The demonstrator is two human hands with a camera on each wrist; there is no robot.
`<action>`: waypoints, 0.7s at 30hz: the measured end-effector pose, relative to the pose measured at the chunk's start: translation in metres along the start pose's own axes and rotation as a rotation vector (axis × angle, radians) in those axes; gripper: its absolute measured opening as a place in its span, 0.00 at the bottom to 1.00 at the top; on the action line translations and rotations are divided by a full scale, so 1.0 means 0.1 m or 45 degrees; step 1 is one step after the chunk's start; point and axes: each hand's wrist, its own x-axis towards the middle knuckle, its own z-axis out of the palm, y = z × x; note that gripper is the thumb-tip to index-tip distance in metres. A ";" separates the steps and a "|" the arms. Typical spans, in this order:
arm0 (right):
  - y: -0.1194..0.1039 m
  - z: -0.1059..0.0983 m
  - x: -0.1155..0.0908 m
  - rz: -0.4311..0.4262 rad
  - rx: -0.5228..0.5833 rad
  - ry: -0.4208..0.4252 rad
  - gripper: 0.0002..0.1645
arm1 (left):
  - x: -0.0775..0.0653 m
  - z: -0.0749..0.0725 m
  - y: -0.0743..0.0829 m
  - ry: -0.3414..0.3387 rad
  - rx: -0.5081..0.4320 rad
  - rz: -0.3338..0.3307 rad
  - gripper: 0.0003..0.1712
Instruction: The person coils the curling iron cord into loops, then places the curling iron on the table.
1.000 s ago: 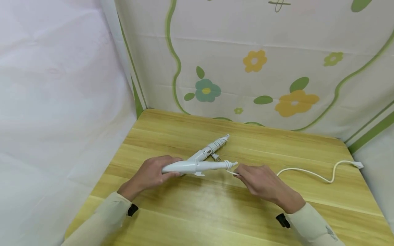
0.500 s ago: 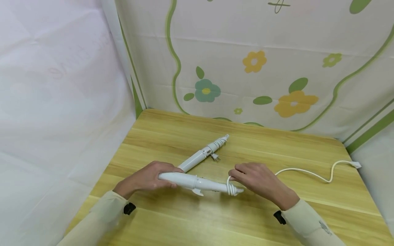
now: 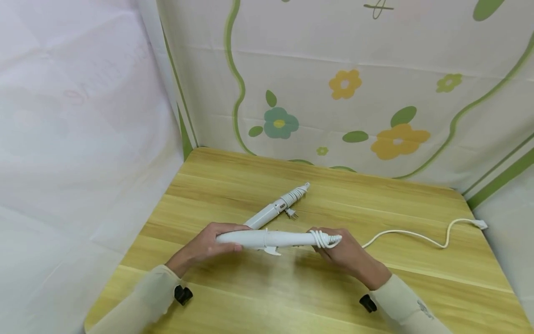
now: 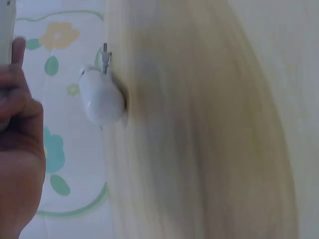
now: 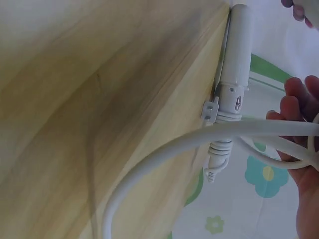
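Observation:
A white curling iron [image 3: 285, 239] is held level above the table, a small lever jutting from its near side. My left hand [image 3: 208, 243] grips its thick left end. Several turns of white cord [image 3: 320, 239] lie round its right end. Beside those turns, partly behind them, my right hand [image 3: 346, 255] holds the cord; the right wrist view shows curled fingers [image 5: 291, 107] by the cord's loops [image 5: 169, 149]. A second white curling iron [image 3: 264, 216] lies on the table behind, its cord wound round the handle and its two-pin plug [image 3: 291, 213] sticking out.
The cord's free length [image 3: 410, 232] snakes over the wooden table [image 3: 233, 297] to a white plug [image 3: 481, 224] at the right edge. White cloth [image 3: 83, 162] hangs on the left, and a flower-printed cloth [image 3: 308, 93] stands behind the table.
My right hand has gone from the right of the handle, over it, to its far side, taking the cord round. More turns now show. The curling iron's tip dipped, then rose level.

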 end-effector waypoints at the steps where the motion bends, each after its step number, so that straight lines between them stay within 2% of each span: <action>1: -0.01 0.01 0.00 0.002 -0.023 -0.005 0.30 | 0.00 0.02 0.00 0.035 0.015 0.001 0.25; 4: -0.01 0.03 0.00 0.006 -0.069 -0.036 0.29 | 0.02 0.09 0.01 0.141 0.097 -0.008 0.25; 7: -0.03 0.02 -0.01 0.067 -0.022 -0.083 0.26 | 0.03 0.13 0.02 0.220 0.210 0.001 0.26; 12: -0.06 0.00 -0.02 0.143 0.054 -0.108 0.21 | 0.03 0.16 0.03 0.384 0.460 0.084 0.26; 15: -0.09 -0.01 0.00 0.161 0.090 -0.115 0.16 | 0.03 0.14 0.03 0.486 0.650 0.145 0.27; 19: -0.09 -0.07 0.02 0.180 0.121 -0.142 0.11 | 0.02 0.11 0.06 0.535 0.850 0.246 0.28; 21: -0.08 -0.12 0.02 0.188 0.114 -0.149 0.09 | 0.02 0.08 0.07 0.546 0.906 0.279 0.29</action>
